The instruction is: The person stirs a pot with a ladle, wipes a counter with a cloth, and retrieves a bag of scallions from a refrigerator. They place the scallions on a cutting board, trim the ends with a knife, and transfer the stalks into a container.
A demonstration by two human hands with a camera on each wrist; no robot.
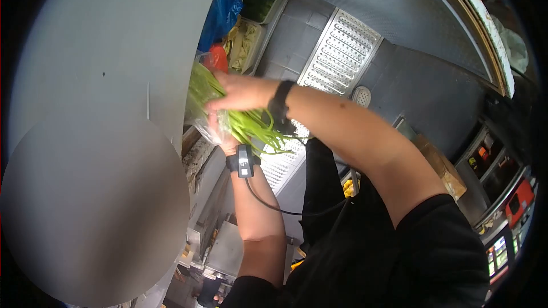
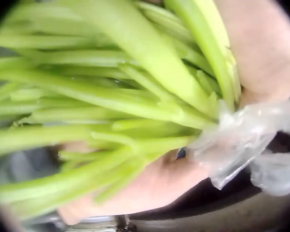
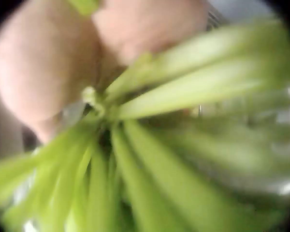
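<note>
Head view shows a bundle of green stalks [image 1: 248,125] held up between two hands, its far-left part inside a clear plastic bag [image 1: 212,131] and its loose ends trailing right. The right hand [image 1: 237,92] grips it from the far side, the left hand [image 1: 227,141] from the near side; how tightly, I cannot tell. It looks like a handling step, and steadying the bundle would call for both bag and stalks to be supported. Beyond are a red bag [image 1: 218,57], a blue bag [image 1: 224,14], a tray [image 1: 257,51] of pale pieces and, farther, a container [image 1: 279,4] of dark greens.
</note>
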